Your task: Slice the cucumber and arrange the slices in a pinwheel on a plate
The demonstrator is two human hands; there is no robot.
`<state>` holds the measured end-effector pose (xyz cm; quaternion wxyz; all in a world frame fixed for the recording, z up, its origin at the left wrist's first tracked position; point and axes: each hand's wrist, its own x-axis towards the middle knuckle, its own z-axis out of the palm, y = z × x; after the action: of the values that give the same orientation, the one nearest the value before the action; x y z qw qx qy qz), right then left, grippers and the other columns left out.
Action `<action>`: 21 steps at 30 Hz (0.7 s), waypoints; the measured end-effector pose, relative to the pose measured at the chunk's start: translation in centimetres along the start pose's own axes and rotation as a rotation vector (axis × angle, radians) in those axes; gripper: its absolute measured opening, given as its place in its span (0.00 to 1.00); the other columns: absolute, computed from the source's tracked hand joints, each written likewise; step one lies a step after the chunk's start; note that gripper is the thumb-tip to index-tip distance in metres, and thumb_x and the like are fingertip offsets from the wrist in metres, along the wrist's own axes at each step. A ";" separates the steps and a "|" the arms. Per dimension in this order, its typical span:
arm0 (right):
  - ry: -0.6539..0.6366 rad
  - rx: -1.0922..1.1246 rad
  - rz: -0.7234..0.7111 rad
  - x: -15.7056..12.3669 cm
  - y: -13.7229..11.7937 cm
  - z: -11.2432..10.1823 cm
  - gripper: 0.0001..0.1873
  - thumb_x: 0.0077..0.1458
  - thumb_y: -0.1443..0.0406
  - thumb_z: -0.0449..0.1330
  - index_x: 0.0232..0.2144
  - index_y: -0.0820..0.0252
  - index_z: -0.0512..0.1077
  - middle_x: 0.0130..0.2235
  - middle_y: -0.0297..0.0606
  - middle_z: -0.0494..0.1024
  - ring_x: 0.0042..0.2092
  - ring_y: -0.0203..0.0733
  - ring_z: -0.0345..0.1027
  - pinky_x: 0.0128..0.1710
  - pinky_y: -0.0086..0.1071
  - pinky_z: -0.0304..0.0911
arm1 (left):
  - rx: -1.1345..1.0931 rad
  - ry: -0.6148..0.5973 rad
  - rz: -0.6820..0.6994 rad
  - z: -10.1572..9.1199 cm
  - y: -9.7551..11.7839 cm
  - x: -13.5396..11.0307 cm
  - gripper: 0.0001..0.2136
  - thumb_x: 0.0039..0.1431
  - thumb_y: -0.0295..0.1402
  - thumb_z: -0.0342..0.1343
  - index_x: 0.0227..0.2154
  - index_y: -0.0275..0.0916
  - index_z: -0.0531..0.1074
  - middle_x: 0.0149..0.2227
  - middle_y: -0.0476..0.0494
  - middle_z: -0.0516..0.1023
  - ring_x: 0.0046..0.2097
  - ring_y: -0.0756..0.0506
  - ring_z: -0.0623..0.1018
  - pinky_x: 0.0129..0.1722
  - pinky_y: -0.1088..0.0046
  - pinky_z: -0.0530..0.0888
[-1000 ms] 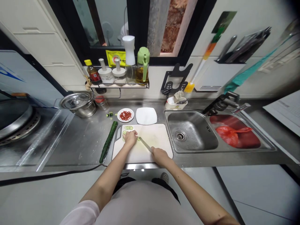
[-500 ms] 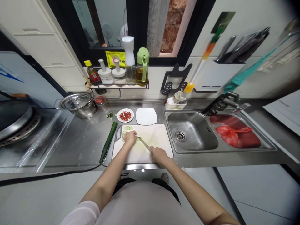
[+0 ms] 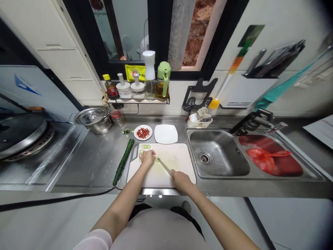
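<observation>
My right hand (image 3: 181, 181) is closed round the handle of a kitchen knife (image 3: 165, 168), whose blade points up and left across the white cutting board (image 3: 182, 156). A cucumber slice (image 3: 156, 159) lies at the blade's tip. My left hand (image 3: 147, 158) is over the board's left part with its fingers curled; what they hold, if anything, is hidden. Cucumber slices (image 3: 146, 147) lie in a row at the board's upper left, and more show partly beside my left fingers. A whole cucumber (image 3: 123, 162) rests on the counter left of the board.
Behind the board stand a plate of chopped red pieces (image 3: 143, 133) and a white square plate (image 3: 165, 134). Cucumber scraps (image 3: 126, 132) lie nearby. A lidded steel pot (image 3: 96, 121) is at left; the sink (image 3: 218, 152) at right has a red bag (image 3: 262, 160) in its far basin.
The whole view has shifted, so the counter sits slightly lower and further right. My hands, the knife and the slices keep nearly the same places on the board.
</observation>
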<state>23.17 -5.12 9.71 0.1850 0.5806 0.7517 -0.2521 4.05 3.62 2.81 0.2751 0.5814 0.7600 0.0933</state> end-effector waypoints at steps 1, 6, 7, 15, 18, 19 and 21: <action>0.002 0.000 -0.001 0.1 0.0 0.0 0.16 0.59 0.71 0.44 0.46 0.63 0.66 0.42 0.52 0.77 0.44 0.50 0.73 0.37 0.36 0.60 | -0.002 0.001 0.000 0.0 0.0 0.0 0.04 0.52 0.31 0.59 0.32 0.47 0.75 0.37 0.49 0.80 0.51 0.40 0.70 0.51 0.59 0.55; 0.009 0.005 -0.014 0.8 -0.1 0.1 0.17 0.59 0.71 0.44 0.47 0.63 0.66 0.42 0.52 0.77 0.44 0.50 0.72 0.38 0.36 0.60 | -0.010 0.002 -0.018 0.0 0.2 -0.1 0.06 0.52 0.31 0.59 0.33 0.47 0.75 0.37 0.48 0.80 0.51 0.40 0.70 0.51 0.60 0.56; 0.010 0.007 -0.013 0.8 0.0 0.2 0.17 0.59 0.71 0.44 0.47 0.63 0.66 0.42 0.52 0.77 0.45 0.51 0.72 0.38 0.36 0.59 | -0.012 0.003 -0.022 -0.1 0.2 -0.2 0.06 0.52 0.31 0.59 0.33 0.47 0.75 0.37 0.48 0.80 0.51 0.40 0.70 0.51 0.60 0.56; -0.004 -0.006 -0.009 0.3 0.6 0.6 0.17 0.60 0.70 0.44 0.47 0.64 0.66 0.42 0.52 0.77 0.45 0.50 0.72 0.38 0.36 0.58 | -0.021 -0.003 -0.019 0.0 0.2 0.0 0.07 0.51 0.31 0.59 0.34 0.48 0.76 0.37 0.49 0.80 0.51 0.41 0.70 0.50 0.61 0.56; -0.006 -0.010 -0.009 0.5 0.5 0.5 0.17 0.59 0.70 0.43 0.47 0.63 0.66 0.42 0.51 0.77 0.45 0.50 0.72 0.37 0.35 0.58 | -0.014 -0.001 -0.028 0.1 0.2 0.1 0.07 0.51 0.31 0.58 0.34 0.48 0.76 0.38 0.48 0.80 0.50 0.41 0.71 0.50 0.61 0.56; -0.005 -0.009 -0.010 0.6 0.4 0.4 0.17 0.59 0.71 0.43 0.47 0.63 0.66 0.42 0.51 0.77 0.45 0.50 0.72 0.37 0.35 0.58 | -0.012 0.000 -0.029 0.1 0.2 0.1 0.07 0.51 0.31 0.58 0.34 0.48 0.76 0.38 0.49 0.80 0.50 0.41 0.71 0.50 0.61 0.56; -0.003 -0.008 -0.009 0.8 0.2 0.2 0.17 0.59 0.71 0.43 0.47 0.63 0.66 0.42 0.51 0.77 0.45 0.50 0.72 0.37 0.35 0.58 | -0.009 0.003 -0.027 0.1 0.2 0.1 0.07 0.51 0.31 0.58 0.33 0.48 0.75 0.38 0.49 0.80 0.50 0.41 0.70 0.50 0.61 0.56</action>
<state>23.14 -4.59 9.06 0.1872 0.5759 0.7552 -0.2507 4.22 3.72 2.82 0.2778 0.5697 0.7678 0.0937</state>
